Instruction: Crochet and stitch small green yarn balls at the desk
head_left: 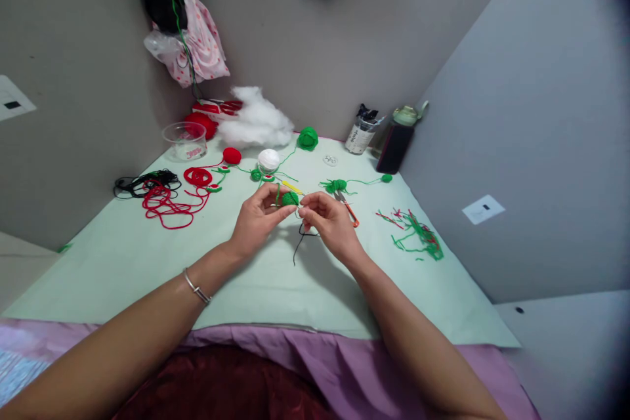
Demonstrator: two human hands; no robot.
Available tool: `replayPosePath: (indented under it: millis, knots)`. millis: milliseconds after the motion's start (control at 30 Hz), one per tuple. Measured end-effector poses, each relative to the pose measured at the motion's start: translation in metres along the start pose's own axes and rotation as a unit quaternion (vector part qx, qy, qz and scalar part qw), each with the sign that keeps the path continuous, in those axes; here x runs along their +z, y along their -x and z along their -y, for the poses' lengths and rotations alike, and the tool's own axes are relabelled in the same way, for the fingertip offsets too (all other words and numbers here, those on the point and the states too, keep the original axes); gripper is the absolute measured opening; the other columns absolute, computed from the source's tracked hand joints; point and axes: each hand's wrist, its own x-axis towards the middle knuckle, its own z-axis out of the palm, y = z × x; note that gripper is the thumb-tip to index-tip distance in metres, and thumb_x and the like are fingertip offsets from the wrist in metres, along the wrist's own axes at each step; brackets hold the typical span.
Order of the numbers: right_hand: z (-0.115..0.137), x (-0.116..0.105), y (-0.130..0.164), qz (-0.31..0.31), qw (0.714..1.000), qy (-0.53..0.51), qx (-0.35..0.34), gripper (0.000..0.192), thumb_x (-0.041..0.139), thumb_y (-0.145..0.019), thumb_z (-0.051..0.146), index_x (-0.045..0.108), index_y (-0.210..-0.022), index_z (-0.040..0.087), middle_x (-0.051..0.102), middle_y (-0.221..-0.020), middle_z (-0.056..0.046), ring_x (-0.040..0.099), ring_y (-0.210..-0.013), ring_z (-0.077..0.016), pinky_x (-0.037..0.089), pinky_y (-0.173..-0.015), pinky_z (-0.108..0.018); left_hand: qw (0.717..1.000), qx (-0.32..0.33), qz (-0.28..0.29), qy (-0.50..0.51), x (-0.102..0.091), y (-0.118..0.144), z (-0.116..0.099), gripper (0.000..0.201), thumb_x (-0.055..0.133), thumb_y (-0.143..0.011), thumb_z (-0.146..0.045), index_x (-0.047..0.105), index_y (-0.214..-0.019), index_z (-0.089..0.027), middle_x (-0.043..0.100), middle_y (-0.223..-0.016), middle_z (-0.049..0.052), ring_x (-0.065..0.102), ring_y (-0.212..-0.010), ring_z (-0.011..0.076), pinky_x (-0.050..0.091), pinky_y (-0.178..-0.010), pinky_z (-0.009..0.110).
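Black strand [301,234] hangs below the hands, over mid-desk [236,295]. Left hand [258,220] pinches a green crocheted piece [290,199], between the two hands. Right hand [329,220] has fingertips bunched just beside it — can't tell what they grip. Yarn scraps [427,239] right, orange-handled scissors [353,215] by right hand, red yarn coil [197,176] left. Farther — white yarn ball [268,159], then white stuffing [258,123].

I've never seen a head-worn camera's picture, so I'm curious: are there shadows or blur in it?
Head view: soft light, with a faint shadow on the table below the right hand; head view: the far right border darkens and blurs; head view: stitches on the green yarn piece are too small to make out.
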Motion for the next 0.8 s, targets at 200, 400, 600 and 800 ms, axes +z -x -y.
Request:
replayPosePath:
  millis: [200, 400, 600, 800]
  knots:
    - [0.005, -0.003, 0.007, 0.003, 0.993, 0.099, -0.057, 0.012, 0.061, -0.090, 0.031, 0.055, -0.089, 0.021, 0.063, -0.079, 0.000, 0.065, -0.071, -0.0147, 0.052, -0.068, -0.028, 0.998, 0.011, 0.023, -0.060, -0.002, -0.001, 0.006, 0.027, 0.083, -0.073, -0.030, 0.070, -0.094, -0.019, 0.068, -0.096, 0.005, 0.068, -0.090, 0.0195, 0.057, -0.089, 0.037]
    - [0.004, 0.000, 0.011, -0.035, 0.900, 0.382, -0.207, 0.017, 0.053, -0.097, 0.025, 0.065, -0.088, 0.022, 0.068, -0.095, -0.008, 0.062, -0.086, -0.0192, 0.044, -0.072, -0.031, 0.994, 0.028, 0.060, -0.091, -0.003, -0.001, 0.010, 0.019, 0.077, -0.079, -0.028, 0.070, -0.094, -0.020, 0.062, -0.096, 0.004, 0.068, -0.091, 0.0192, 0.057, -0.090, 0.036]
    - [0.028, -0.012, 0.006, -0.074, 0.960, 0.195, -0.189, 0.012, 0.059, -0.094, 0.030, 0.064, -0.087, 0.021, 0.069, -0.091, -0.006, 0.061, -0.076, -0.0161, 0.046, -0.062, -0.030, 0.989, 0.044, 0.083, -0.119, -0.004, -0.002, 0.008, 0.020, 0.076, -0.078, -0.023, 0.072, -0.098, -0.021, 0.061, -0.097, 0.005, 0.066, -0.093, 0.0196, 0.057, -0.088, 0.036]
    - [0.117, -0.074, 0.020, -0.089, 0.988, 0.047, -0.119, 0.025, 0.063, -0.094, 0.045, 0.063, -0.084, 0.022, 0.057, -0.056, 0.006, 0.053, -0.044, -0.0071, 0.031, -0.046, -0.026, 0.984, 0.064, 0.102, -0.133, -0.012, -0.006, 0.015, 0.027, 0.076, -0.080, -0.023, 0.074, -0.106, -0.022, 0.064, -0.106, 0.008, 0.066, -0.096, 0.0205, 0.057, -0.091, 0.038]
